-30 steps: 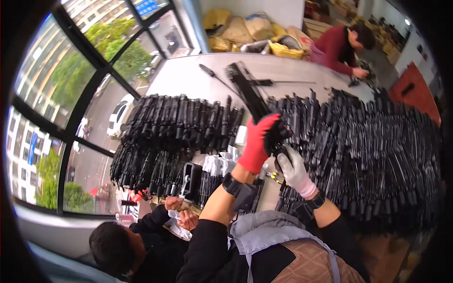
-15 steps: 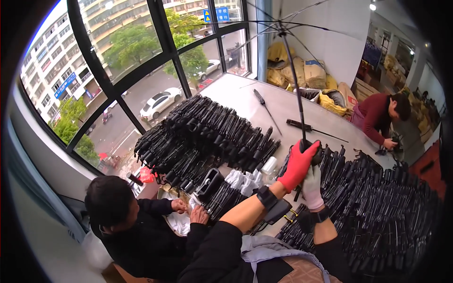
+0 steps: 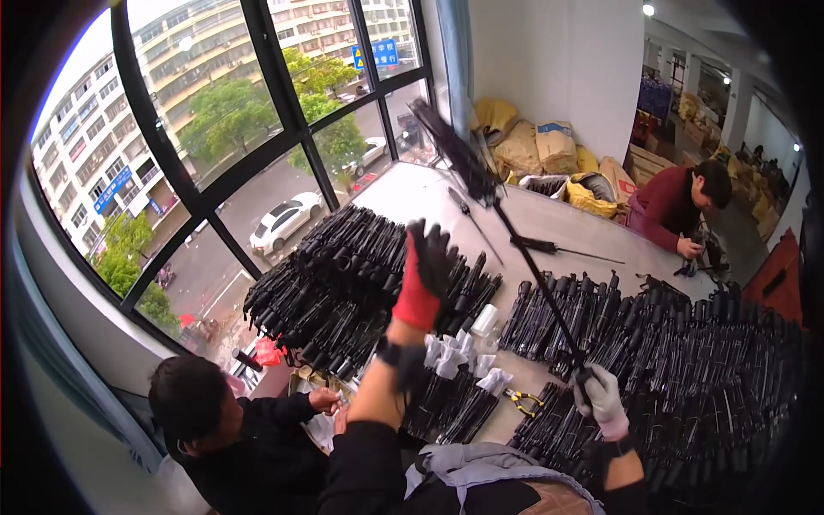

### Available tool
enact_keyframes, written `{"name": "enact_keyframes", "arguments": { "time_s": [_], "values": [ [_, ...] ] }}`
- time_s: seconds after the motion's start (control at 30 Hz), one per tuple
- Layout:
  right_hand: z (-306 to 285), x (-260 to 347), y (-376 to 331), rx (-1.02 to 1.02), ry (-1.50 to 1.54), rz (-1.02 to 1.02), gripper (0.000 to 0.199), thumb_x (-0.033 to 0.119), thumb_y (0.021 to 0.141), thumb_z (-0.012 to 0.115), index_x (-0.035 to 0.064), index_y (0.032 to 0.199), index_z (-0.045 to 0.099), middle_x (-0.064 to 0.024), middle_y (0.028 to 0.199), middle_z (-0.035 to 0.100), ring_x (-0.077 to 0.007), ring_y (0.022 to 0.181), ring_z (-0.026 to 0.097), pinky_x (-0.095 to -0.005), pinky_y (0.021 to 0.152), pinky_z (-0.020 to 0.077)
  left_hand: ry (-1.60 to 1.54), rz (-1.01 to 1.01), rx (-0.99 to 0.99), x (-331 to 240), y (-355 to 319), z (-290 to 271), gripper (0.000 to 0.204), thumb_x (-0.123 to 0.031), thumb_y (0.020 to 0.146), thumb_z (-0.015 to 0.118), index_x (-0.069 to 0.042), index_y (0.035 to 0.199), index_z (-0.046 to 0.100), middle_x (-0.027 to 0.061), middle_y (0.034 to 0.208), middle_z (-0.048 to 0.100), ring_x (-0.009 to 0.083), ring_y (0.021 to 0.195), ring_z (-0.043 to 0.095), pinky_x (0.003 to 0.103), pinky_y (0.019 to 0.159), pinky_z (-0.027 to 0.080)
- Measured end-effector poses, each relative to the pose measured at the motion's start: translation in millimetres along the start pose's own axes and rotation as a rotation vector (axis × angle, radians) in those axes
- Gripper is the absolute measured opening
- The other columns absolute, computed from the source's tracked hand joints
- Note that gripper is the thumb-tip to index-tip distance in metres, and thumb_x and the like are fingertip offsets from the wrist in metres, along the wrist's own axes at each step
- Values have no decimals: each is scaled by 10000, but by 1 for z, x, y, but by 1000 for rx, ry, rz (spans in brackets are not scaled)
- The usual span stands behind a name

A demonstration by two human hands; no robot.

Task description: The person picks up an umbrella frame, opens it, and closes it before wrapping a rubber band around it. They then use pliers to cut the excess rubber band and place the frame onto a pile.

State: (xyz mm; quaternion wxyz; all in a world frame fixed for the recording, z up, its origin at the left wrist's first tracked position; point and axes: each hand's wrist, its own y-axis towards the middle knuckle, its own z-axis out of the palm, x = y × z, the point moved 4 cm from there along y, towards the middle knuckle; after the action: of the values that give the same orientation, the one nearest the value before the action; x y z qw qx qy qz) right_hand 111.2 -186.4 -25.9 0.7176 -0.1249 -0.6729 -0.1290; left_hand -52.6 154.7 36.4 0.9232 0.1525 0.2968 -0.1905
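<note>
My right hand (image 3: 606,403), in a pale glove, is wrapped round the grip end of a black umbrella frame (image 3: 546,283). The shaft is extended and slants up to the far left, and its bare ribs are folded in a bundle around the top, blurred by motion. To the left of the shaft, apart from it, my left hand (image 3: 425,273) is raised in a red and black glove with its fingers stretched out and nothing in them. Below both hands lie rows of collapsed black umbrella frames (image 3: 687,369) on the grey table (image 3: 566,206).
Yellow-handled pliers (image 3: 524,402) lie left of my right hand. Another heap of frames (image 3: 335,292) fills the table's left. Two loose frames lie farther back. One person (image 3: 232,429) sits at lower left; another (image 3: 678,210) works at far right. Sacks (image 3: 524,146) stand behind the table.
The umbrella frame's spread ribs have folded together, and its top has tilted left. My left hand has let go of the grip end and moved left; my right hand has come lower.
</note>
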Motion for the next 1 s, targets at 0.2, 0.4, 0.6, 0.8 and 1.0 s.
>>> {"name": "enact_keyframes", "arguments": {
  "time_s": [0.2, 0.4, 0.6, 0.8, 1.0],
  "values": [
    [1, -33, -53, 48, -16, 100, 310, 286, 956, 521, -19, 963, 574, -35, 602, 534, -76, 435, 445, -231, 404, 338, -460, -284, 565, 5, 62, 51, 594, -505, 917, 553, -70, 1304, 435, 199, 1176, 577, 304, 1041, 587, 425, 885, 470],
    [26, -27, -7, -360, 226, 125, 373, 367, 971, 516, 1, 1021, 566, -44, 658, 544, -89, 460, 451, -227, 419, 341, 256, -156, 258, 109, -29, 86, 247, -290, 886, 631, -60, 975, 618, 21, 671, 528, 161, 613, 565, 284, 618, 492],
    [45, 3, 64, -102, 290, 31, 343, 327, 995, 481, 17, 1132, 536, -54, 714, 541, -109, 495, 451, -227, 429, 336, 35, -407, 193, 87, -69, 103, 210, -209, 854, 681, -64, 988, 610, 35, 803, 634, 172, 680, 627, 287, 645, 535],
    [64, -8, 66, -318, -203, -292, 357, 341, 1003, 471, 7, 1112, 533, -33, 713, 509, -100, 544, 462, -233, 453, 348, 3, -353, 164, 105, -69, 92, 254, -266, 862, 687, -80, 1012, 599, 33, 894, 646, 145, 678, 616, 283, 699, 541],
    [38, -40, 104, -378, -225, -341, 385, 342, 1007, 464, -9, 1155, 518, -37, 888, 552, -110, 737, 525, -250, 618, 439, -46, -394, 45, 122, -90, 92, 284, -321, 904, 653, -83, 1042, 587, 5, 859, 611, 105, 708, 582, 254, 657, 495]
  ]
}}
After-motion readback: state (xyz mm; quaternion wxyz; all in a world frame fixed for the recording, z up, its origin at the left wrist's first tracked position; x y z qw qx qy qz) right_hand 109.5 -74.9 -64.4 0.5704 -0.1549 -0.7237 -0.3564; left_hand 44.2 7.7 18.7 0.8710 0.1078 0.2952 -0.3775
